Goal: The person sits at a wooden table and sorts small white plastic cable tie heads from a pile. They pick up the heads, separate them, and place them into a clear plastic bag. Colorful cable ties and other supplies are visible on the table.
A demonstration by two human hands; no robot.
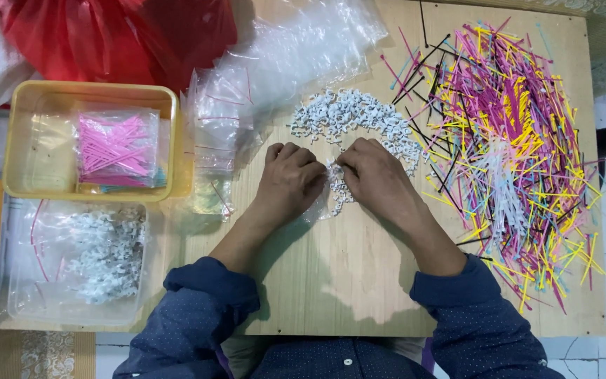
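Fingers of the left hand (290, 181) and right hand (375, 179) pinch a small clear bag (324, 200) of white clips at frame centre, mouth upward to keep them in; loose white clips (352, 116) lie just above.

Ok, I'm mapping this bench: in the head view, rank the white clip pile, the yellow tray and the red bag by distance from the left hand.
From the left hand:
1. White clip pile, just up and to its right.
2. Yellow tray, out to its left.
3. Red bag, far top-left corner.
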